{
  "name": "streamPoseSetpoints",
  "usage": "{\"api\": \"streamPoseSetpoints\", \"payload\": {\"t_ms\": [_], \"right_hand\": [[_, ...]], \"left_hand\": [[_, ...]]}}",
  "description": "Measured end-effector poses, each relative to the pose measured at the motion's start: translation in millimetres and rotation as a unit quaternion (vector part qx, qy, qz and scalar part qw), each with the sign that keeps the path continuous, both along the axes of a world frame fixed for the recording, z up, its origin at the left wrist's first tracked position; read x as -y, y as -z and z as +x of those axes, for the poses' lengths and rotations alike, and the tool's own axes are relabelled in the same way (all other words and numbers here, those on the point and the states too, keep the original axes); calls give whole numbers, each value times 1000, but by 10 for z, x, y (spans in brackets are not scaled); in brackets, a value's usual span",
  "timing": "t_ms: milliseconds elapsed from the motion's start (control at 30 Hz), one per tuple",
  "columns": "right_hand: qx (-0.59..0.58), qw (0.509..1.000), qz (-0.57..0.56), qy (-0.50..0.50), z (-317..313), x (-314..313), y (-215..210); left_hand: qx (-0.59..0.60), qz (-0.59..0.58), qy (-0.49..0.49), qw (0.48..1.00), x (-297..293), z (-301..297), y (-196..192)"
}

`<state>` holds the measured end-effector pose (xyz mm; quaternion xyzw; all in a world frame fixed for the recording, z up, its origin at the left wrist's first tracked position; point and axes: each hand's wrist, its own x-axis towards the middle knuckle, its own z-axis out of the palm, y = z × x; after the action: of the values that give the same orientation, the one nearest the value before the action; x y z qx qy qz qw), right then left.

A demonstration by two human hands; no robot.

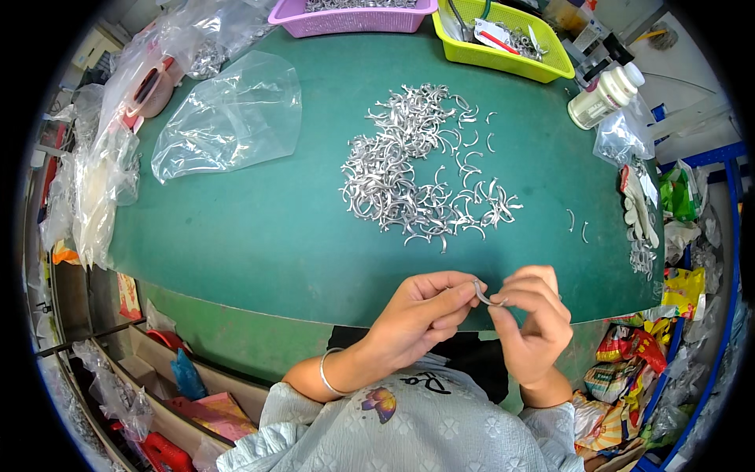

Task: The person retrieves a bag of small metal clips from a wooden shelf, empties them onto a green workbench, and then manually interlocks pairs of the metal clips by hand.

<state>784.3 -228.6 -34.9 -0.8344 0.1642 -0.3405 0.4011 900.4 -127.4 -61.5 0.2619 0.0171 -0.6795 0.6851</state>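
Between my two hands, just above the table's near edge, is a small curved silver metal piece [480,294]. My left hand [425,313] pinches one end of it between thumb and fingers. At the other end, my right hand [533,316] closes its thumb and fingertips on it. Beyond my hands, a loose pile of similar curved metal pieces [385,181] spreads over the green table [259,244]. Two single curved pieces [572,220] lie apart from the pile, to the right.
A purple basket [354,23] and a yellow-green basket [503,66] with metal parts stand at the far edge. A clear plastic bag [228,118] lies at the left. A white bottle [605,96] and a work glove [637,206] are at the right.
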Motion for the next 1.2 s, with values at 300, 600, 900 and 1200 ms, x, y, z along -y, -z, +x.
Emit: {"api": "streamPoseSetpoints", "payload": {"t_ms": [300,600,900,1200], "right_hand": [[92,800,582,-112,-57,43,158],[79,802,586,-85,-74,31,158],[77,761,637,-90,-62,-6,187],[-50,984,168,28,-19,123,298]], "left_hand": [[77,-28,-41,996,-23,-15,4],[19,-44,-28,998,-55,22,63],[58,-42,-49,996,-75,-8,59],[13,2,-61,998,-4,30,120]]}}
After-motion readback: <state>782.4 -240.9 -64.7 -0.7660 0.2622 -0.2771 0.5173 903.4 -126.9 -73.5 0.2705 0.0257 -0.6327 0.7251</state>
